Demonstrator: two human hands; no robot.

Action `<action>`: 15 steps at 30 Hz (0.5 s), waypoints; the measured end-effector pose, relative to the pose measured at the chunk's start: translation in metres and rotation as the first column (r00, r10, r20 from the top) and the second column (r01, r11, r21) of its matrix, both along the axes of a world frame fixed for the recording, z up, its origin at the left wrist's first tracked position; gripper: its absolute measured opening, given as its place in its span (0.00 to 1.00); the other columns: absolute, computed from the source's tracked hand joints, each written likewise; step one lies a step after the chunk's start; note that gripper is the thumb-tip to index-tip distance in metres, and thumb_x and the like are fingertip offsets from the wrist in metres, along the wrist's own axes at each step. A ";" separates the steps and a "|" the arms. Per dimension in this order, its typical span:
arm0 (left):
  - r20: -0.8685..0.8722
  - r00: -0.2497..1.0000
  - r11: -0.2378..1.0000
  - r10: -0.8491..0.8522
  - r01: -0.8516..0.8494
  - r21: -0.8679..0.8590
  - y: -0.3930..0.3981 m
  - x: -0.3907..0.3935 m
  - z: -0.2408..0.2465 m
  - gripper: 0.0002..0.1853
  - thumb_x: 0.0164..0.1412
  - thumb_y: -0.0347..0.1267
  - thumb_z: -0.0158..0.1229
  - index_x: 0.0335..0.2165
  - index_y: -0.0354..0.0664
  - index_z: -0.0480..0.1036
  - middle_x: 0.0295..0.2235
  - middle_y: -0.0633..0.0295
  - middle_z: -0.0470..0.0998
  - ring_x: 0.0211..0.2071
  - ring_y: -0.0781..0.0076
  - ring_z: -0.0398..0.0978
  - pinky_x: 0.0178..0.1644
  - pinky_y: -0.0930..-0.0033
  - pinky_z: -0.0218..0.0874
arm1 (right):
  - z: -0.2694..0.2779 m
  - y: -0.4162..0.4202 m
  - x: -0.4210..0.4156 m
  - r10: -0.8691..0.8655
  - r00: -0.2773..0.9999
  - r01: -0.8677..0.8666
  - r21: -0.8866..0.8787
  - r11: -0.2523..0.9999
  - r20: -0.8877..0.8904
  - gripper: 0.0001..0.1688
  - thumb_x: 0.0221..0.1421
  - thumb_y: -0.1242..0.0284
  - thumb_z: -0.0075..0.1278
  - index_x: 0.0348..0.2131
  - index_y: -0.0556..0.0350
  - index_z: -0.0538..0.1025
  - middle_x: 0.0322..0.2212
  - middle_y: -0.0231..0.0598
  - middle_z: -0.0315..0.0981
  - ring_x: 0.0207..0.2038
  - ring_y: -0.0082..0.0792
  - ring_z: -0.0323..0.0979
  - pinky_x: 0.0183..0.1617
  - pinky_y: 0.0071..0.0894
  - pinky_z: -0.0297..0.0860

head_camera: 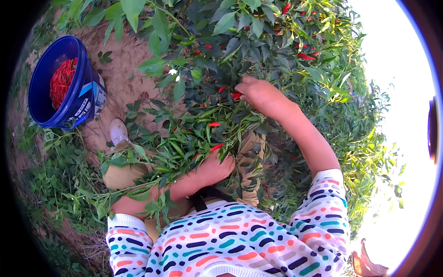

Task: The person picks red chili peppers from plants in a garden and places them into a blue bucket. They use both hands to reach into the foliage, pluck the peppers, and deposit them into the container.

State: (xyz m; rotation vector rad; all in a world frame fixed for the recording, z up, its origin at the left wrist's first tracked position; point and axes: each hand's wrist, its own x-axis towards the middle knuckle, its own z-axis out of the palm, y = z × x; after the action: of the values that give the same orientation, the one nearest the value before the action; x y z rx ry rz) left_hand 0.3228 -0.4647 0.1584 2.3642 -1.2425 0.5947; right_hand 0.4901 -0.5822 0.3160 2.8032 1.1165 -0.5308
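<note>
My right hand [260,94] reaches into a chili pepper plant [197,128], its fingertips pinched on a red chili pepper [236,96]. Another red chili [222,89] hangs just left of those fingers. My left hand [216,168] is curled low in the same foliage, with the forearm under leafy stems. A red chili [216,147] lies right against its upper side; leaves and the hand itself hide whether the fingers hold anything. Above that hand are green chilies [177,148] and one more red chili [214,124].
A blue plastic bucket [80,52], partly filled with red chilies [63,83], stands on bare soil [114,74] at the left. My shoe [118,131] is near it. Dense chili plants [311,76] with red fruit rise ahead and right. Weeds [52,173] cover the left ground.
</note>
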 end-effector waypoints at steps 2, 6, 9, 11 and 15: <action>0.010 1.000 1.000 0.002 -0.002 -0.004 0.001 0.000 0.000 0.12 0.41 0.32 0.48 0.29 0.40 0.71 0.26 0.66 0.71 0.32 0.70 0.67 0.38 0.68 0.60 | 0.001 0.012 -0.002 0.014 0.999 -0.008 -0.130 0.991 0.043 0.10 0.44 0.78 0.47 0.32 0.59 0.71 0.31 0.46 0.66 0.33 0.50 0.66 0.37 0.41 0.64; 0.024 1.000 1.000 0.006 -0.006 -0.010 0.002 0.001 0.001 0.12 0.41 0.32 0.48 0.28 0.40 0.71 0.26 0.66 0.71 0.32 0.70 0.67 0.40 0.68 0.60 | -0.009 0.013 0.013 0.142 0.986 -0.128 -0.151 0.980 0.087 0.08 0.45 0.72 0.47 0.27 0.59 0.72 0.28 0.47 0.67 0.31 0.50 0.67 0.34 0.40 0.65; 0.000 1.000 1.000 -0.006 0.006 -0.017 -0.001 0.000 -0.001 0.12 0.42 0.32 0.49 0.29 0.40 0.71 0.26 0.66 0.71 0.33 0.70 0.67 0.42 0.66 0.60 | -0.018 0.000 0.048 0.164 0.981 -0.179 0.159 0.971 0.101 0.12 0.47 0.66 0.48 0.23 0.58 0.71 0.19 0.42 0.66 0.22 0.41 0.67 0.25 0.34 0.64; -0.005 1.000 1.000 0.007 -0.007 -0.001 0.000 -0.001 -0.004 0.12 0.42 0.32 0.49 0.29 0.40 0.71 0.26 0.65 0.71 0.33 0.70 0.67 0.43 0.65 0.59 | -0.003 -0.003 0.046 -0.494 0.651 0.635 0.057 0.770 -0.576 0.15 0.52 0.64 0.46 0.21 0.56 0.69 0.16 0.30 0.60 0.16 0.23 0.58 0.18 0.22 0.57; 0.046 0.999 1.000 -0.002 0.003 -0.025 -0.003 0.000 -0.008 0.13 0.40 0.33 0.49 0.29 0.40 0.72 0.26 0.62 0.69 0.32 0.65 0.68 0.43 0.58 0.59 | 0.012 -0.011 0.033 -0.308 0.286 0.906 0.152 0.394 -0.908 0.15 0.55 0.63 0.44 0.23 0.55 0.67 0.16 0.24 0.55 0.16 0.12 0.50 0.14 0.11 0.47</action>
State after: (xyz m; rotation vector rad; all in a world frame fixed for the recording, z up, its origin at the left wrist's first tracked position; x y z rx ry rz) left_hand 0.3226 -0.4675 0.1507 2.3409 -1.2505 0.6639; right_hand 0.5227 -0.5935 0.3280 3.7403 -0.2276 -1.9860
